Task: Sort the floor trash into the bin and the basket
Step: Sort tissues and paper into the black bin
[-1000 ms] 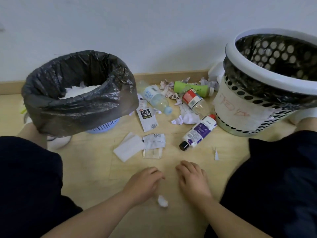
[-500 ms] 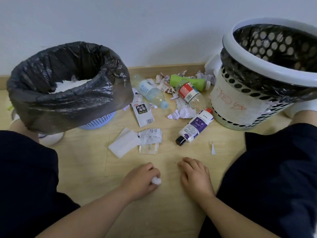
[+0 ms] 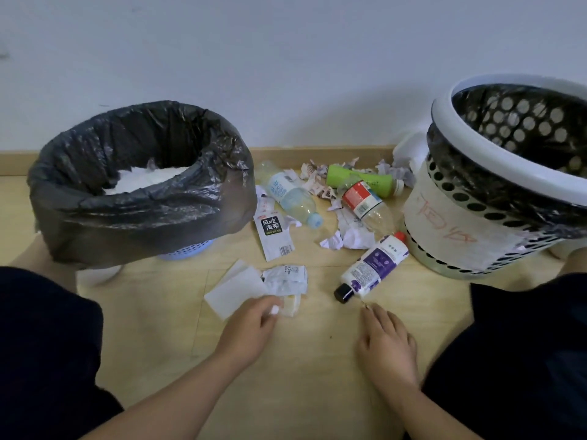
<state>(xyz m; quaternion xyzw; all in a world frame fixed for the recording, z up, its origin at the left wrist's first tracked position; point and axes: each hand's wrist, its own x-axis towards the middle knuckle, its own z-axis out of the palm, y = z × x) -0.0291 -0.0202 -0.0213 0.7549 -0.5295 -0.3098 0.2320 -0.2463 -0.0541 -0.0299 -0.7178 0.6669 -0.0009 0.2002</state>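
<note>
My left hand (image 3: pixel 251 328) pinches a small white paper scrap (image 3: pixel 274 309) and reaches over a flat white tissue (image 3: pixel 235 290) and a crumpled wrapper (image 3: pixel 286 277) on the floor. My right hand (image 3: pixel 386 341) lies flat with straight fingers just below a white bottle with a purple label (image 3: pixel 374 265). A small bin lined with a black bag (image 3: pixel 139 198) stands at left with white paper inside. A white perforated basket (image 3: pixel 495 198) with a black liner stands at right.
Between bin and basket lie a clear bottle with a blue cap (image 3: pixel 290 198), a red-labelled bottle (image 3: pixel 365 201), a green bottle (image 3: pixel 362 181), a snack packet (image 3: pixel 273 235) and torn paper scraps (image 3: pixel 349 236). My dark-clad knees frame both sides. A wall runs behind.
My left hand picked the white scrap off the floor and carried it forward to the tissue and wrapper. My right hand uncurled and slid toward the purple-labelled bottle.
</note>
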